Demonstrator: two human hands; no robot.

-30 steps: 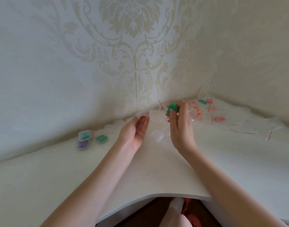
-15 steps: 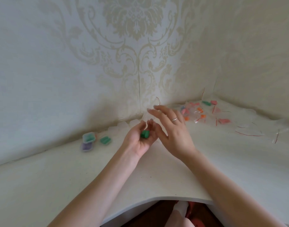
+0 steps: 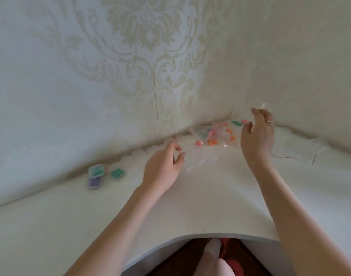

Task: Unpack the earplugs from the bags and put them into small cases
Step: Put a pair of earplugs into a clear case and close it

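Observation:
My left hand (image 3: 163,166) hovers over the white desk (image 3: 190,206) with its fingers curled. Its palm is turned away, so the green earplugs that lay in it are hidden. Just right of it lies a clear, open small case (image 3: 200,163). My right hand (image 3: 257,136) is raised near the wall corner, fingers loosely curled, with a faint clear empty bag (image 3: 265,106) at its fingertips. Between the hands, against the wall, sits a pile of bagged earplugs (image 3: 212,136) in orange, pink and green.
Filled cases lie at the left: a teal case (image 3: 96,170), a purple case (image 3: 94,182) and a green case (image 3: 117,173). Empty bags with red strips (image 3: 290,155) are strewn at the right. Clear empty cases (image 3: 138,154) line the wall. The desk's front edge curves inward.
The green earplugs passed from the bag into my left palm, and its fingers have since curled over them. My right hand has swung up and to the right, away from the left hand.

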